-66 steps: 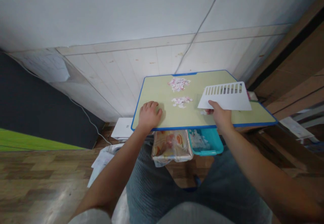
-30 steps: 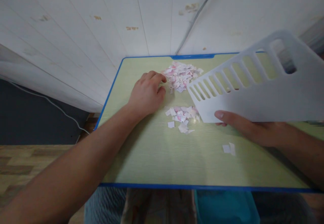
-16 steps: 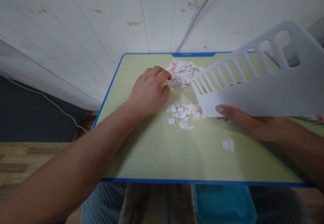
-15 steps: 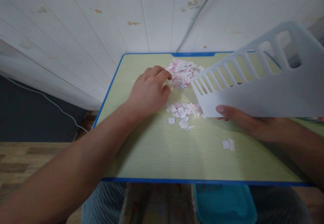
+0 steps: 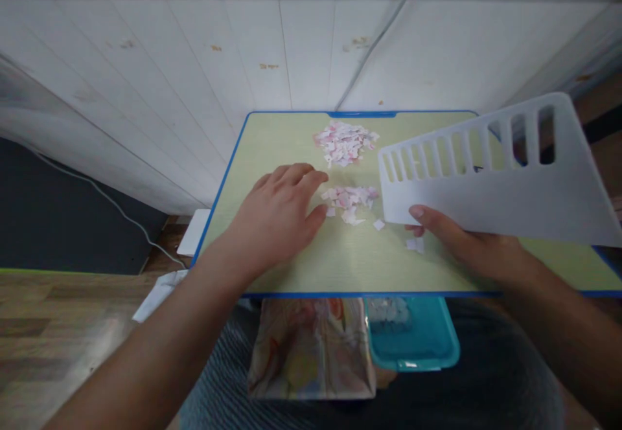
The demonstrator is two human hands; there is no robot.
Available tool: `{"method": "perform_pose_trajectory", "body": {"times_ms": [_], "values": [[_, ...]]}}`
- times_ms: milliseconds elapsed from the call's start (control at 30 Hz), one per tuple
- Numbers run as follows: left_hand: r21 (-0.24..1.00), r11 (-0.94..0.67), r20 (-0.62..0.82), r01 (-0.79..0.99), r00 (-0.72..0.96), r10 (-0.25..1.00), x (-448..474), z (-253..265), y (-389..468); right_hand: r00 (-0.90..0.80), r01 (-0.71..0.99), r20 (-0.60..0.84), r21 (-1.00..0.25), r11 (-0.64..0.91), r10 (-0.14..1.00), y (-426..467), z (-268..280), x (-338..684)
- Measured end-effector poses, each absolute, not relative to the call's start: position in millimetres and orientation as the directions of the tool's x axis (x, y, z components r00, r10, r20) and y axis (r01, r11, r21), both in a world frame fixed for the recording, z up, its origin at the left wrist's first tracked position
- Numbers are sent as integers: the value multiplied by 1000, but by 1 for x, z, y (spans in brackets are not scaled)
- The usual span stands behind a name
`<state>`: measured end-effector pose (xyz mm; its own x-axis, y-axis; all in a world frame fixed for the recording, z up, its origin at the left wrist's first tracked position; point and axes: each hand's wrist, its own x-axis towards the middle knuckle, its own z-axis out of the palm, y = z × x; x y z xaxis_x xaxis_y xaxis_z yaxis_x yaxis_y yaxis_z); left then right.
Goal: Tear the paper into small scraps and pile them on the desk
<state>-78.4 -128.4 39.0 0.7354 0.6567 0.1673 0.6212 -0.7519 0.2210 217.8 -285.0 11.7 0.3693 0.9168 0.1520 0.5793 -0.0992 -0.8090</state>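
Observation:
My right hand (image 5: 461,242) grips the lower edge of a white plastic panel with a row of slots (image 5: 481,190), thumb in front. The panel is tilted above the right side of the folding table (image 5: 291,268). Left of it, my left hand (image 5: 286,210) hovers palm down with its fingers apart, holding nothing. Just right of those fingers lies a small pile of paper scraps (image 5: 350,198). A larger heap of pinkish-white paper scraps (image 5: 346,142) sits farther back. A few loose scraps (image 5: 415,244) lie below the panel's left end.
Below the table's front edge are a turquoise plastic container (image 5: 413,346) with pale contents and a patterned bag (image 5: 311,359) at my lap. A white panelled wall (image 5: 194,93) stands behind the table, with a grey cable (image 5: 374,48) running down it. Papers (image 5: 158,294) lie at left.
My left hand has drawn back from the large heap toward the front. The slotted panel has lowered and tilted less, staying in my right hand. The view has shifted, showing more below the table.

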Motion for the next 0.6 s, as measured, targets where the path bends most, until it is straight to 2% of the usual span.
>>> {"method": "perform_pose_trajectory", "body": {"times_ms": [133, 300, 433, 600], "values": [[287, -666, 208, 689, 634, 745, -105, 17, -142, 442, 617, 187, -773, -147, 877, -289, 3, 210], [245, -693, 212, 678, 660, 721, -100, 13, -118, 420, 608, 162, -781, -144, 893, -283, -3, 206], [207, -696, 225, 688, 658, 718, -74, 25, -83, 506, 603, 196, -777, -182, 840, -285, -11, 208], [250, -644, 226, 723, 603, 765, -38, 26, -49, 539, 617, 201, -755, -221, 818, -288, -11, 209]]}}
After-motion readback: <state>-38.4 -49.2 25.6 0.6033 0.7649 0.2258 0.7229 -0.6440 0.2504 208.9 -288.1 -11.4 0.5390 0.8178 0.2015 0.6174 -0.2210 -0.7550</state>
